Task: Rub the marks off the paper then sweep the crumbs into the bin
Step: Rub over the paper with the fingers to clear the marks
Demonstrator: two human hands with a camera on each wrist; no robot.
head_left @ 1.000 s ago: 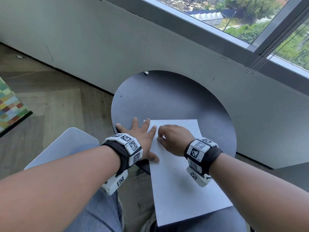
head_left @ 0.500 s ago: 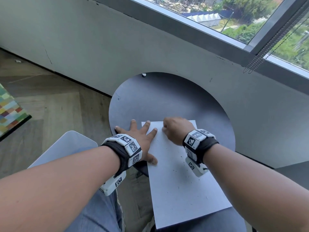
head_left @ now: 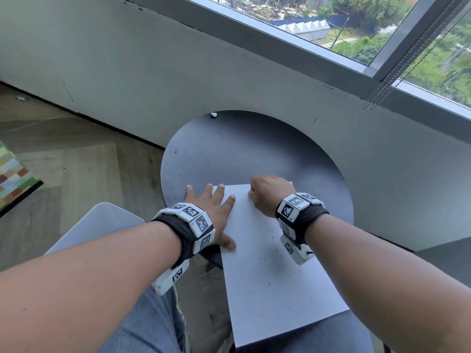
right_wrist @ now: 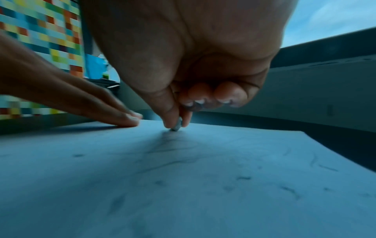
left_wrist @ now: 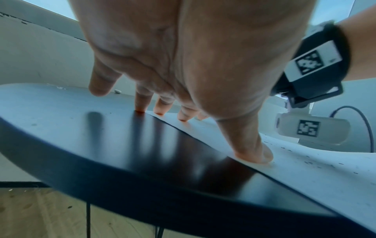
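Two hands, left hand (head_left: 212, 215) flat on one paper (head_left: 275, 284), right hand (head_left: 265, 193) pinching one eraser (right_wrist: 176, 126)

Bare forearms, marker bands on both wrists

The left hand (head_left: 212, 212) and right hand (head_left: 265, 193) are ungloved. Each wrist wears a black fabric strap (head_left: 309, 220) carrying white blocks printed with black square-pattern tags, with a white tagged camera pod (head_left: 297, 250) slung beneath; a thin black cable (left_wrist: 362, 119) loops from the right pod. Blue jeans (head_left: 145, 324) cover the legs.
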